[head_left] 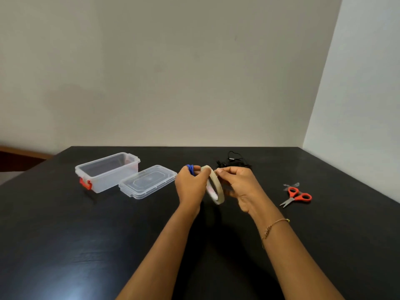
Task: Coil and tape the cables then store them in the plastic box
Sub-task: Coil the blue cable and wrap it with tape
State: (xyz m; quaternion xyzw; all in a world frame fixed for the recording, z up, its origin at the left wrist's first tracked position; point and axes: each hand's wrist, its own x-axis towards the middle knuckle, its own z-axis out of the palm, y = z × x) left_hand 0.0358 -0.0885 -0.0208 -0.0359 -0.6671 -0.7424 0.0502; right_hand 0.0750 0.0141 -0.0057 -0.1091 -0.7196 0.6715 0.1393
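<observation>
While the left hand (190,187) curls around a blue coiled cable (190,169), the right hand (237,185) pinches the upper edge of the tape roll (214,185), held upright between both hands above the dark surface (86,234). At 10 o'clock sit the clear plastic box (108,172) and its lid (148,181); a black cable (232,162) lies at 12, orange-handled scissors (297,195) at 3. Open room spreads toward 6.

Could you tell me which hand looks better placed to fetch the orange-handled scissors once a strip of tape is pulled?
Probably the right hand: the orange-handled scissors lie on its side of the black table, while the left hand grips the coiled blue cable against the beige tape roll.
</observation>
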